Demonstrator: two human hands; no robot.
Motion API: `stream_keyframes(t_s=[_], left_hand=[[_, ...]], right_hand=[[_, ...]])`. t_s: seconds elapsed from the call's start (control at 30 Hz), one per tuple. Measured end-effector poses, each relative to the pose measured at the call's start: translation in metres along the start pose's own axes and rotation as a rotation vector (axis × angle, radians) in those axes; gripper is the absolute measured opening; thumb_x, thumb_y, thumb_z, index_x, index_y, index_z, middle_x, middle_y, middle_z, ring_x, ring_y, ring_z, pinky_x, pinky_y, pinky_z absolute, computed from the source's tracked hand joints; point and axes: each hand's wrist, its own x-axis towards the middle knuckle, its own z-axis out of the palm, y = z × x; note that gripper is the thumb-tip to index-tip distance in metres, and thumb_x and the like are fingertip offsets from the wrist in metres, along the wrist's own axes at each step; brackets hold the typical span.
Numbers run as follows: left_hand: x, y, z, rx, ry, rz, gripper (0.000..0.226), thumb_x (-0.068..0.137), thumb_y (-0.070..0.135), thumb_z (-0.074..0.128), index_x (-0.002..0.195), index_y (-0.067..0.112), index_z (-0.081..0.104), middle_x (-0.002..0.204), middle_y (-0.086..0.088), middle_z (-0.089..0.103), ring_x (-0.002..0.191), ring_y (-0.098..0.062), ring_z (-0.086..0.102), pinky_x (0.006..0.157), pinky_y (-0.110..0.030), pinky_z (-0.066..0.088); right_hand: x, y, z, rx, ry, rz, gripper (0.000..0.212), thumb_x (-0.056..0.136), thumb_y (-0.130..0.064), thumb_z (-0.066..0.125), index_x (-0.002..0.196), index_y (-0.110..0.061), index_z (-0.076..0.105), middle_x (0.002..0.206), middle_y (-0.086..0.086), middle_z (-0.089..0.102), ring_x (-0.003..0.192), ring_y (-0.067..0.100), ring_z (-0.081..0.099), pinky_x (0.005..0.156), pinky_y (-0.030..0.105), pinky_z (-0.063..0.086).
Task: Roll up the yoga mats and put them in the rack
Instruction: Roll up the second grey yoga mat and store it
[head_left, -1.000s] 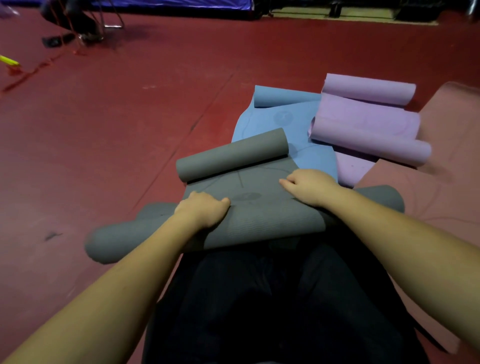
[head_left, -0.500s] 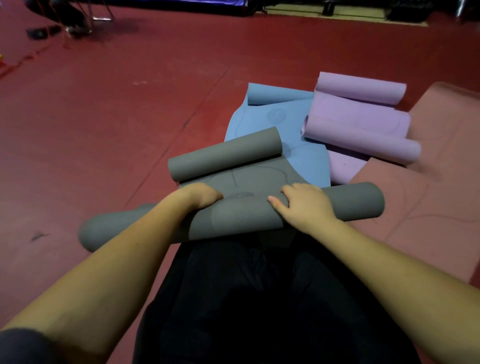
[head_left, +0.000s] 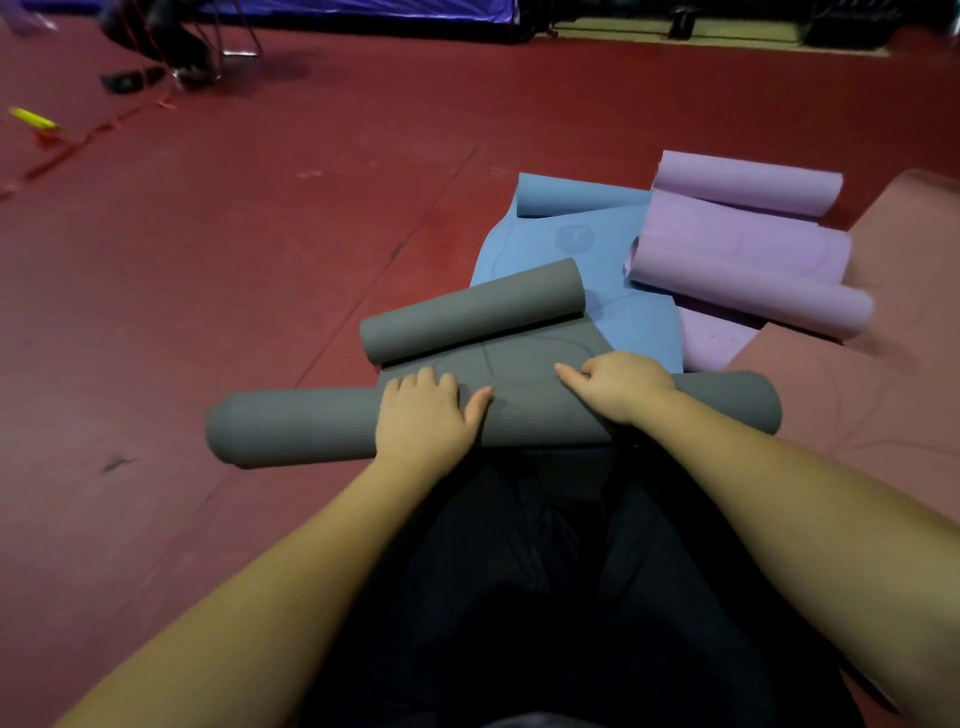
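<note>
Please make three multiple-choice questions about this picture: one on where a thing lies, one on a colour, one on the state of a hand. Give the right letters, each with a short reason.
1. Where does the blue foam yoga mat lie?
A. partly under the grey mat, beyond it
B. on the person's lap
C. on top of the lilac mat

2. What colour is the mat under both hands?
A. blue
B. lilac
C. grey

3. How is the left hand?
A. lifted off the mat
B. laid on the near roll, fingers fairly straight
C. gripping the lilac mat

Answers:
1 A: the grey foam yoga mat overlaps its near edge.
2 C: the left hand and the right hand both rest on the grey mat.
3 B: its palm lies on the roll and its thumb is spread.
</note>
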Motion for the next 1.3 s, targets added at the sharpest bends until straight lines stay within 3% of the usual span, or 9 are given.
stream_keyframes(t_s=[0.17, 0.33, 0.53, 0.67, 0.73, 0.8, 0.87, 1.13, 1.3], left_hand=[[0.008, -0.009, -0.013, 0.055, -0.054, 0.002, 0.075, 0.094, 0.063, 0.012, 0.097, 0.012, 0.067, 0.1, -0.011, 0.065, 0.101, -0.033, 0.06, 0.082, -0.042, 0.039], [0.018, -0.012, -0.031, 0.02, 0.008, 0.023, 0.063, 0.1, 0.058, 0.024, 0.09, 0.014, 0.068, 0.099, -0.01, 0.068, 0.095, -0.033, 0.063, 0.074, -0.039, 0.036], [0.002, -0.002, -0.027, -0.083, -0.291, -0.03, 0.068, 0.1, 0.061, 0.018, 0.105, 0.014, 0.068, 0.115, -0.015, 0.067, 0.108, -0.035, 0.061, 0.084, -0.039, 0.043], [0.008, -0.007, -0.023, -0.149, -0.369, -0.086, 0.062, 0.099, 0.062, 0.021, 0.116, 0.017, 0.061, 0.127, -0.015, 0.063, 0.118, -0.034, 0.057, 0.089, -0.041, 0.04], [0.019, -0.01, -0.023, -0.162, -0.437, -0.085, 0.064, 0.1, 0.061, 0.021, 0.121, 0.017, 0.062, 0.134, -0.014, 0.06, 0.123, -0.033, 0.054, 0.095, -0.041, 0.04], [0.029, -0.014, -0.022, -0.165, -0.496, -0.078, 0.065, 0.1, 0.06, 0.022, 0.127, 0.016, 0.062, 0.139, -0.012, 0.057, 0.126, -0.032, 0.052, 0.101, -0.042, 0.039], [0.037, -0.016, -0.018, -0.154, -0.527, -0.07, 0.065, 0.099, 0.059, 0.023, 0.127, 0.016, 0.064, 0.139, -0.011, 0.057, 0.125, -0.032, 0.053, 0.102, -0.041, 0.039], [0.064, -0.015, -0.014, -0.253, -0.631, -0.171, 0.055, 0.097, 0.047, 0.045, 0.131, 0.007, 0.06, 0.142, -0.018, 0.053, 0.126, -0.034, 0.051, 0.099, -0.037, 0.038], [0.083, -0.015, -0.008, -0.319, -0.73, -0.171, 0.051, 0.098, 0.043, 0.05, 0.136, 0.011, 0.057, 0.148, -0.012, 0.048, 0.133, -0.03, 0.046, 0.107, -0.039, 0.033]], right_hand=[[0.003, -0.01, -0.019, -0.001, -0.098, 0.001, 0.078, 0.094, -0.07, 0.017, 0.116, -0.016, 0.068, 0.127, 0.012, 0.062, 0.115, 0.031, 0.056, 0.09, 0.038, 0.043], [-0.001, -0.012, -0.054, 0.023, -0.184, 0.02, 0.081, 0.095, -0.07, 0.022, 0.131, -0.008, 0.06, 0.142, 0.017, 0.052, 0.126, 0.032, 0.05, 0.103, 0.039, 0.038], [-0.014, -0.007, -0.047, 0.084, -0.516, -0.014, 0.066, 0.097, -0.064, 0.028, 0.139, -0.02, 0.054, 0.152, 0.009, 0.043, 0.135, 0.026, 0.043, 0.113, 0.04, 0.029], [-0.006, -0.008, -0.036, 0.107, -0.509, -0.001, 0.07, 0.096, -0.067, 0.029, 0.143, -0.02, 0.05, 0.155, 0.008, 0.039, 0.14, 0.026, 0.038, 0.115, 0.039, 0.025], [-0.002, -0.006, -0.032, 0.097, -0.412, -0.028, 0.063, 0.098, -0.063, 0.031, 0.134, -0.019, 0.057, 0.148, 0.008, 0.047, 0.133, 0.027, 0.045, 0.107, 0.037, 0.033], [0.001, -0.002, -0.028, 0.091, -0.189, -0.07, 0.046, 0.1, -0.055, 0.035, 0.101, -0.02, 0.064, 0.125, 0.009, 0.062, 0.11, 0.028, 0.057, 0.086, 0.034, 0.042], [-0.003, 0.0, -0.027, 0.099, -0.01, -0.089, 0.047, 0.101, -0.049, 0.034, 0.082, -0.016, 0.061, 0.1, 0.008, 0.067, 0.091, 0.028, 0.059, 0.072, 0.034, 0.043], [-0.038, 0.001, -0.016, 0.011, 0.186, -0.137, 0.05, 0.099, -0.056, 0.033, 0.081, -0.015, 0.056, 0.091, 0.006, 0.057, 0.097, 0.029, 0.056, 0.068, 0.033, 0.031], [-0.051, -0.009, 0.008, -0.092, 0.247, -0.11, 0.081, 0.083, -0.075, 0.013, 0.1, -0.013, 0.063, 0.102, 0.009, 0.066, 0.102, 0.03, 0.058, 0.085, 0.038, 0.041]])
